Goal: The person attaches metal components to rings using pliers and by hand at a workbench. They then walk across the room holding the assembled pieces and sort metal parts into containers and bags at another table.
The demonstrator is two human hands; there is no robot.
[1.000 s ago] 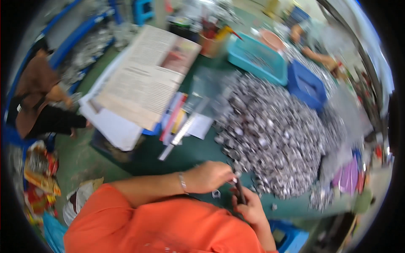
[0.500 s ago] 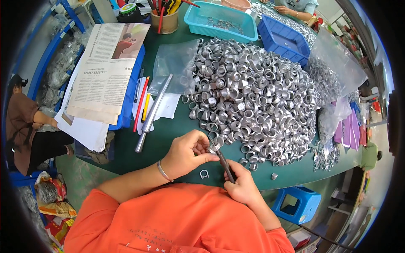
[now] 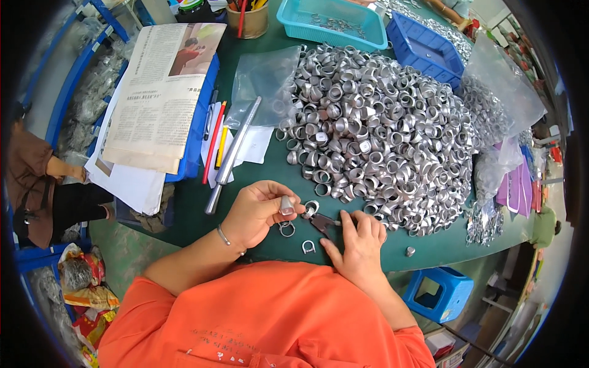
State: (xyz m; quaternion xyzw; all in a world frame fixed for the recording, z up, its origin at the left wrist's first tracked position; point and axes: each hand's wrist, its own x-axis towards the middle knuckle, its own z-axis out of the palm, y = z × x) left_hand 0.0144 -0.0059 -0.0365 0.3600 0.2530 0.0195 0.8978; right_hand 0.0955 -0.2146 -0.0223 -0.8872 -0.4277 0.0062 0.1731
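My left hand [image 3: 256,214] pinches a silver ring [image 3: 286,206] with a flat, squarish face, held just above the table. My right hand [image 3: 361,246] rests on the green table with fingers and thumb spread, beside dark-handled pliers [image 3: 320,223] that lie between the hands; I cannot tell whether the fingers touch them. Another ring [image 3: 311,207] lies at the tip of the pliers. Below my left fingers is a thin ring [image 3: 286,229], and a U-shaped ring piece [image 3: 308,247] lies nearer my body. A big heap of silver rings [image 3: 386,135] spreads beyond my hands.
A tapered metal ring mandrel [image 3: 236,150] lies to the left, beside a red pencil [image 3: 214,144] and newspaper [image 3: 153,116]. Further back are a teal basket [image 3: 331,38] and a blue bin [image 3: 426,55]. A blue stool [image 3: 438,294] stands below the right table edge.
My right hand has let go of the pliers, which now lie on the table, and its fingers have spread. My left hand has moved slightly left and up with a ring. The view has shifted a little.
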